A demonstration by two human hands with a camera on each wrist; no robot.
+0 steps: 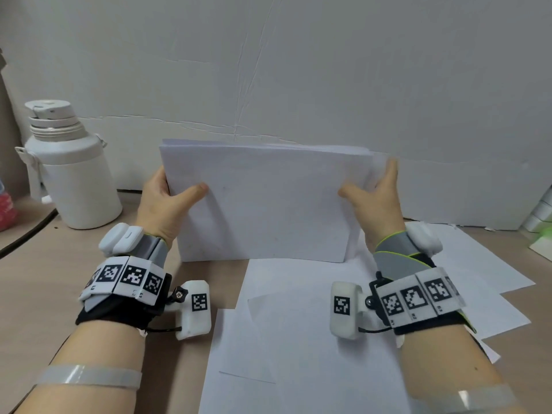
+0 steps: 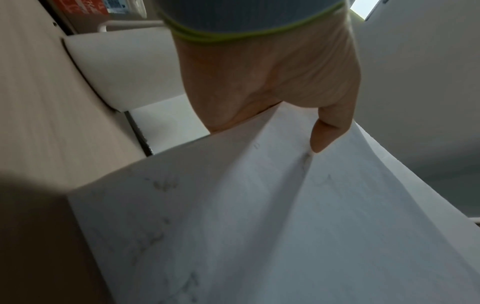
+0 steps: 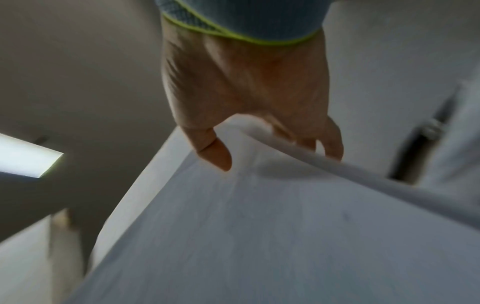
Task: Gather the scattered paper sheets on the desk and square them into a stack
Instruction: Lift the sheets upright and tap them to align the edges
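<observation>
A stack of white paper sheets (image 1: 265, 201) stands upright on its long edge on the desk, held between both hands. My left hand (image 1: 167, 198) grips its left edge, thumb on the front face, fingers hidden behind. My right hand (image 1: 373, 195) grips the right edge the same way. In the left wrist view the thumb (image 2: 330, 131) presses on the paper stack (image 2: 259, 216). In the right wrist view the thumb (image 3: 215, 152) lies on the paper stack (image 3: 259, 226) and the fingers (image 3: 332, 142) curl behind its edge. Several loose sheets (image 1: 298, 324) lie flat on the desk in front.
A white bottle (image 1: 68, 165) stands at the left on the wooden desk (image 1: 53, 279). More loose sheets (image 1: 484, 282) spread out under my right wrist. A white wall panel (image 1: 298, 70) rises just behind the stack. Small items sit at the right edge (image 1: 540, 222).
</observation>
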